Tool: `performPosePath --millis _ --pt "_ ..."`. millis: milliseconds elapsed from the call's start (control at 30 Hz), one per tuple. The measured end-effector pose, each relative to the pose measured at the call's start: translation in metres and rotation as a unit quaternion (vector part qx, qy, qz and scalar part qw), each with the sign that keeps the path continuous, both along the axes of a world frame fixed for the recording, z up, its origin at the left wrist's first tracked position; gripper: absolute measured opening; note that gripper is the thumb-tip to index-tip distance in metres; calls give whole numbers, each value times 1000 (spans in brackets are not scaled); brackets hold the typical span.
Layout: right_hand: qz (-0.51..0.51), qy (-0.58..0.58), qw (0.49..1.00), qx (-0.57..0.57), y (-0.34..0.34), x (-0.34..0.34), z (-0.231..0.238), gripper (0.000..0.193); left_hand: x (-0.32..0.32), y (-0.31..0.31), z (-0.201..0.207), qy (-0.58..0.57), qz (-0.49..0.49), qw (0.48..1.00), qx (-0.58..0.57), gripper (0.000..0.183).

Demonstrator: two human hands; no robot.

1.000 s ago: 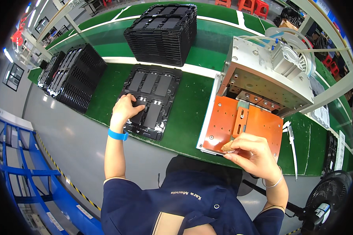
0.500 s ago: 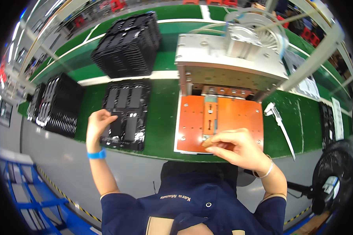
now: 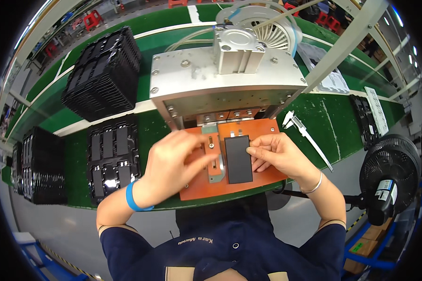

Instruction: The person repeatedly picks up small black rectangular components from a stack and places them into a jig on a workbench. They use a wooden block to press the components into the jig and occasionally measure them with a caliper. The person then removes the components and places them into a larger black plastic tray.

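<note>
Head view, the only one I have: I read the step in hand as setting and squaring the black panel [image 3: 239, 161] on the orange plate [image 3: 261, 129] in front of the silver press [image 3: 192, 68]. The panel is over the plate, just right of the slotted strip [image 3: 211, 145] and roughly lined up with it, its pale tabs [image 3: 240, 133] pointing toward the press. Whether it lies fully flat or is propped a little on its right side, I cannot tell from here.

My right hand [image 3: 282, 157] has a narrow pinch on the panel's right edge, thumb on the upper face, the other fingers curled beside and partly out of sight. My left hand [image 3: 171, 161] hangs over the left part of the plate with thumb and forefinger parted and nothing visible between them; I can't make out whether the fingertips touch the strip.

As I judge it, the next move calls for a light, level nudge: keep the panel's long side parallel to the strip, leave the tabs unbent, then let go without dragging the edge. I'd want both hands well out from under the press before anything comes down.

On the green bench [image 3: 340, 119], the tray [image 3: 113, 160] with similar panels sits to my left, near a tall stack of trays [image 3: 103, 77]; the calipers [image 3: 309, 136] lie to the right.
</note>
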State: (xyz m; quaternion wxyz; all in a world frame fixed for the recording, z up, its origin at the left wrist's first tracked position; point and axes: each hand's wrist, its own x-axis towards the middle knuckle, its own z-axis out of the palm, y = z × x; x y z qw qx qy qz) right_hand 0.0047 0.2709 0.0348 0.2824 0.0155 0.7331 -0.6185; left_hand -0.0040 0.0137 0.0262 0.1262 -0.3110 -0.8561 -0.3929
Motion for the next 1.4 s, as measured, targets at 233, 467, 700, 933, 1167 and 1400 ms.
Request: performPosePath --millis 233,467,700,933,1167,1400 --pt "26 226 948 220 -10 1 3 13 27 6 -19 13 -212 958 -194 77" --pt "77 569 761 303 -26 0 -24 26 23 5 -23 34 -208 960 -186 71" --pt "106 563 725 382 -32 -1 -21 35 22 6 -26 34 -214 959 -181 69" --pt "58 572 747 334 -27 0 -27 34 21 4 -26 36 -208 961 -181 67" --pt "84 563 752 331 -29 -2 -26 32 21 5 -26 26 -208 961 -179 68" --pt "-3 344 914 217 -33 60 -10 32 19 2 -23 -28 -221 963 -150 64"
